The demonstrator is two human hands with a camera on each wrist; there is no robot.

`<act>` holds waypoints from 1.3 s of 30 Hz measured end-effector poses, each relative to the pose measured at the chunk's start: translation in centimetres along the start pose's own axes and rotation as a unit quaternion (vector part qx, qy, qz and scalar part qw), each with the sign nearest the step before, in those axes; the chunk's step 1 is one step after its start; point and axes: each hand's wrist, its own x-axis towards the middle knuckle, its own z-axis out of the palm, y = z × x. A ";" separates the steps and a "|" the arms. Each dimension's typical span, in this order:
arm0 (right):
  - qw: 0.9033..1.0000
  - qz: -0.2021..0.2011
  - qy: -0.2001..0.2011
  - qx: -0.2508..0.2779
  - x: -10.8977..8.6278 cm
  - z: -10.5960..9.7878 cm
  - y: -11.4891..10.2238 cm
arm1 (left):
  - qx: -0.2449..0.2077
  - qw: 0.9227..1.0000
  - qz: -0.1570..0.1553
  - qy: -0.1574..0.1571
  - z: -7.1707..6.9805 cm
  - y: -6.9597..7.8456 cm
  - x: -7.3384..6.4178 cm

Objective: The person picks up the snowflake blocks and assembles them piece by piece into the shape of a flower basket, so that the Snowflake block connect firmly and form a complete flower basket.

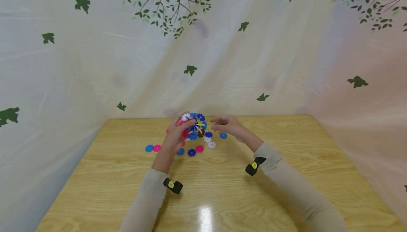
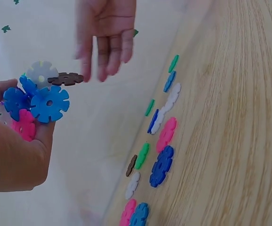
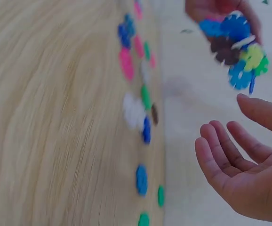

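Smooth, matt plastic discs [image 1: 191, 152] lie below the fingers [image 1: 187, 122] on a glossy, varnished light-wood surface [image 1: 222, 196]; behind hangs thin printed cloth [image 1: 95, 66].

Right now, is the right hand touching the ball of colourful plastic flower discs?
Apart. The right wrist view shows the open right hand below the ball of colourful plastic flower discs, with a clear gap between.

A ball-shaped cluster of interlocked snowflake discs [image 1: 194, 126], in blue, pink, white, brown, yellow and green, is held up above the bench [image 1: 286, 175], gripped in the left hand [image 1: 176, 133]. Its notched round discs slot into each other at angles. A brown disc [image 2: 65, 78] sticks out flat from its top edge.
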 end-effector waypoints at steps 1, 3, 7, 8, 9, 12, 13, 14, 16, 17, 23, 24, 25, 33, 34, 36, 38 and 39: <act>0.999 -0.006 0.006 -0.032 0.0 -0.4 0.4 | 0.002 1.000 -0.002 0.002 -0.1 0.0 0.0; 0.996 -0.019 0.013 -0.089 0.1 -1.1 1.1 | 0.005 1.000 -0.007 0.005 -0.2 0.1 0.0; 0.981 -0.048 0.015 -0.190 0.5 -2.4 2.4 | 0.025 1.000 -0.015 0.000 -0.3 0.2 0.0; 0.977 -0.054 0.011 -0.205 0.6 -2.7 2.7 | 0.032 0.999 -0.018 -0.001 -0.3 0.2 0.0; 0.974 -0.056 0.009 -0.218 0.7 -2.9 3.0 | 0.039 0.999 -0.020 -0.004 -0.3 0.2 0.0; 0.967 -0.054 0.002 -0.248 1.2 -3.4 3.9 | 0.049 0.998 -0.023 -0.015 -0.3 0.3 0.0; 0.967 -0.049 -0.001 -0.251 1.3 -3.4 4.1 | 0.051 0.998 -0.023 -0.020 -0.2 0.3 0.0; 0.966 -0.045 -0.003 -0.254 1.5 -3.5 4.3 | 0.051 0.998 -0.023 -0.026 -0.2 0.3 0.0; 0.965 -0.038 -0.009 -0.258 1.7 -3.4 4.6 | 0.049 0.998 -0.021 -0.034 -0.2 0.3 -0.1; 0.965 -0.033 -0.011 -0.260 1.8 -3.3 4.7 | 0.050 0.998 -0.020 -0.037 -0.2 0.3 -0.1; 0.959 -0.012 -0.022 -0.284 2.0 -3.0 4.9 | 0.054 0.997 -0.021 -0.040 -0.2 0.2 -0.2; 0.959 -0.009 -0.023 -0.282 2.0 -2.9 4.9 | 0.057 0.997 -0.022 -0.041 -0.2 0.2 -0.1; 0.960 -0.008 -0.025 -0.280 2.0 -2.9 4.9 | 0.059 0.997 -0.022 -0.042 -0.2 0.2 -0.1; 0.968 -0.010 -0.032 -0.248 2.0 -2.7 4.5 | 0.060 0.997 -0.022 -0.049 -0.3 0.0 0.1; 0.969 -0.012 -0.032 -0.245 2.0 -2.6 4.5 | 0.053 0.997 -0.024 -0.051 -0.3 -0.1 0.1; 0.972 -0.010 -0.027 -0.235 2.0 -2.6 4.4 | 0.043 0.997 -0.024 -0.057 -0.3 -0.2 0.1; 0.976 -0.010 -0.025 -0.214 2.0 -2.6 4.4 | 0.038 0.997 -0.028 -0.059 -0.3 -0.3 0.0; 0.979 -0.007 -0.023 -0.200 2.0 -2.6 4.3 | 0.039 0.997 -0.030 -0.059 -0.3 -0.4 0.0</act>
